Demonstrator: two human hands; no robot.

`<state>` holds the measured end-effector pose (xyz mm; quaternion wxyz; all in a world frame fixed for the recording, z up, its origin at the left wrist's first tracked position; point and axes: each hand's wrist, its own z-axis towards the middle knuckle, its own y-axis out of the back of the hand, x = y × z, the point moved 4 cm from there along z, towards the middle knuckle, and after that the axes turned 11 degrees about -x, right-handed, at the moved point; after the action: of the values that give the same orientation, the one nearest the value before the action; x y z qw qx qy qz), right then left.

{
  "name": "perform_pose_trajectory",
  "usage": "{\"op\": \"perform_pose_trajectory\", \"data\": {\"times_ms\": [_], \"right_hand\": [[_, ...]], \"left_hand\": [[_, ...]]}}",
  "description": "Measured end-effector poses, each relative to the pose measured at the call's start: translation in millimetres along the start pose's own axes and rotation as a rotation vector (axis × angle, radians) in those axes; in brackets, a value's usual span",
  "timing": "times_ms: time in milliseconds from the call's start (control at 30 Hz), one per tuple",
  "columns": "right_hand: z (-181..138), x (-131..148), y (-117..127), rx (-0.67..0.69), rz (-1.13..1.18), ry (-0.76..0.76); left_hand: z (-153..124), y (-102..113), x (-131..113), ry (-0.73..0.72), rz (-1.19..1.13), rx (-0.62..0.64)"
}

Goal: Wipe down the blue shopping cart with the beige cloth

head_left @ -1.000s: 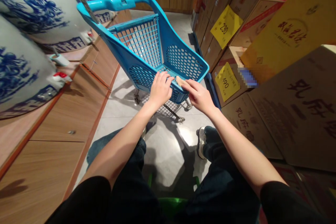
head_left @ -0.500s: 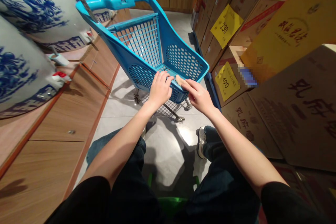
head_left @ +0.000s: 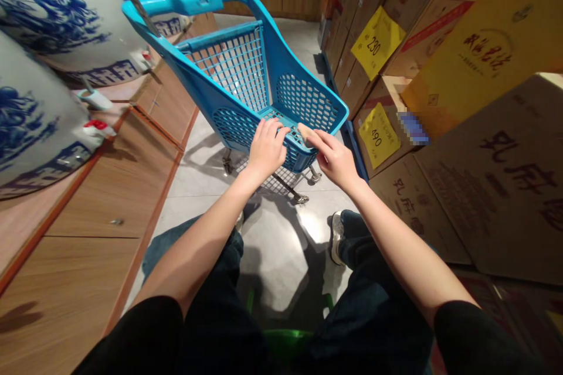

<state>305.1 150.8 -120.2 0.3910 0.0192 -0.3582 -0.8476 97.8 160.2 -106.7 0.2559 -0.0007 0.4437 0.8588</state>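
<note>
To the right of the right hand stands a wall of stacked cardboard boxes [head_left: 497,187], too many and too overlapped to count. Most are brown, one is yellow and one at the top is red. Left of the left hand runs one long wooden cabinet [head_left: 109,199], and on it sit blue-and-white jars [head_left: 26,123], at least three in view.

Straight ahead of both hands is one blue shopping cart [head_left: 200,91]. It is tipped so that its single handle [head_left: 197,1] lies at the far end and its front rim is nearest the person. Its wheels stand on the grey tiled floor just below the hands.

Two yellow price tags are fixed to the boxes. One, marked 230 [head_left: 376,41], is beyond and above the right hand, and the other, marked 490 [head_left: 378,136], is just to its right.

The left hand [head_left: 266,149] lies on the cart's front rim with its fingers curled over the edge in a grip. The right hand [head_left: 335,159] is beside it, apart from it, at the same rim. Its thumb and fingertips pinch one small tan piece [head_left: 303,130], which is pressed against the rim between the two hands. What the piece is cannot be made out.

One white shoe [head_left: 336,237] shows on the floor below the right forearm.
</note>
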Motion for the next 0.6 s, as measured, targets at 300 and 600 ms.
{"op": "perform_pose_trajectory", "data": {"times_ms": [300, 600], "right_hand": [[0.3, -3.2, -3.0, -0.017, -0.053, -0.008], [5.8, -24.2, 2.4, -0.034, -0.104, -0.121]], "left_hand": [[0.2, -0.3, -1.1, -0.008, 0.011, -0.001], [0.3, -0.2, -2.4, -0.023, 0.037, 0.006]]}}
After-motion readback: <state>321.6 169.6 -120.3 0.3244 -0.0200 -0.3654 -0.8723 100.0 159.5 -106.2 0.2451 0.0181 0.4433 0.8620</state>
